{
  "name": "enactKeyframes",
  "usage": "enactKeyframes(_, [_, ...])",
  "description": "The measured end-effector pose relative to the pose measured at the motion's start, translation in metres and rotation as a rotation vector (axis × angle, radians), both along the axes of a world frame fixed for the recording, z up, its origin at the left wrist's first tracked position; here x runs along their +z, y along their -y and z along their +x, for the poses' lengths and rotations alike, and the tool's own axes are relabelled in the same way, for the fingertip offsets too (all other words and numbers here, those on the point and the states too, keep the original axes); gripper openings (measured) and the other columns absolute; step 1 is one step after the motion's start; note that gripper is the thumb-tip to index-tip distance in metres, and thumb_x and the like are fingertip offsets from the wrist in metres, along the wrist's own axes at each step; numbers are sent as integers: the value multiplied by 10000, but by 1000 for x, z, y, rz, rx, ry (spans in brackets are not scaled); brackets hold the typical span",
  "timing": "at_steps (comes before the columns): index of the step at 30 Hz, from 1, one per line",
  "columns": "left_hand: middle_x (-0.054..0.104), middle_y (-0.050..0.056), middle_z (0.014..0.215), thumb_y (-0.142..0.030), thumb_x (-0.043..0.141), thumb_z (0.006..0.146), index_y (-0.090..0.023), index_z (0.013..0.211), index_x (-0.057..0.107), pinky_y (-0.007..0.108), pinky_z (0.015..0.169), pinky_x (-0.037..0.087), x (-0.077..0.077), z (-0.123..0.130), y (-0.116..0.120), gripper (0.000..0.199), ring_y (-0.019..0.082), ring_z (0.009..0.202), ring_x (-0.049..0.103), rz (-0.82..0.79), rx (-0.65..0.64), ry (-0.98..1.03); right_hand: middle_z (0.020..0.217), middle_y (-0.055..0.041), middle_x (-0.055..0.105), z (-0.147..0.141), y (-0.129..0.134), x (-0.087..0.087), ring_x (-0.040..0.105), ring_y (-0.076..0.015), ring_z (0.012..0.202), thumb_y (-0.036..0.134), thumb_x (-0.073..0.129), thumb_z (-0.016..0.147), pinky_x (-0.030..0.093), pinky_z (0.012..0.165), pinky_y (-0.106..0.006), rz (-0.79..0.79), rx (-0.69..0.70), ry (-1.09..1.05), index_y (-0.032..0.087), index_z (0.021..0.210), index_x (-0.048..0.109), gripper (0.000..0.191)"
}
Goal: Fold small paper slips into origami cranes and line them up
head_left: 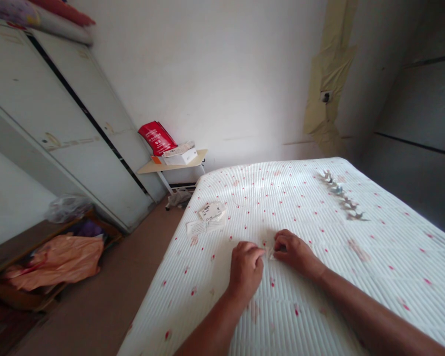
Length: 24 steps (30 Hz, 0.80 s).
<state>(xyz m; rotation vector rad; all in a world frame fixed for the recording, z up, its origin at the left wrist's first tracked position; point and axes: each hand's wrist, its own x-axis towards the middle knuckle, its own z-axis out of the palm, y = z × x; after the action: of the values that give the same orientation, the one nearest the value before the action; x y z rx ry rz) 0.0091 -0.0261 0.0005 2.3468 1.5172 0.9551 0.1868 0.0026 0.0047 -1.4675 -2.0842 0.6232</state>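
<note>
Over the middle of the bed, a small pale piece of paper [269, 252] shows between my two hands, partly covered by fingers. My left hand [246, 264] is closed at its left edge, fingertips pinched together. From the other side my right hand [291, 249] pinches the same paper, its fingers curled. Further up on the right, several small folded paper birds [341, 194] stand in a slanting row; they are a bit blurred. To the left of my hands lie printed paper sheets [211, 215], some stacked.
A white ribbed mattress cover [296, 287] with red spots lies under everything. Beyond its far left corner a small table [170, 165] bears a red bag [156, 137] and a white box [181, 156]. Lockers [70, 113] stand left, near an orange cloth [59, 262].
</note>
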Motion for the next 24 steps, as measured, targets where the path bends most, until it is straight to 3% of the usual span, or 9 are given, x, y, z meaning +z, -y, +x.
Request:
enactKeyframes(9, [629, -6, 848, -152, 614, 705, -287, 864, 701, 314, 819, 382, 3, 7, -31, 226, 169, 897, 517, -86, -71, -17, 919, -47, 578, 0, -2, -8, 564, -152, 810, 84, 543, 651, 418, 744, -240, -7, -23, 15, 179, 645, 626, 126])
enactKeyframes(24, [618, -22, 859, -165, 638, 666, -318, 767, 699, 333, 841, 357, 4, 14, -40, 193, 170, 931, 516, -203, -25, -72, 876, -35, 580, -1, 3, 1, 564, -142, 788, 66, 524, 670, 424, 721, -231, 13, 0, 35, 187, 628, 633, 168])
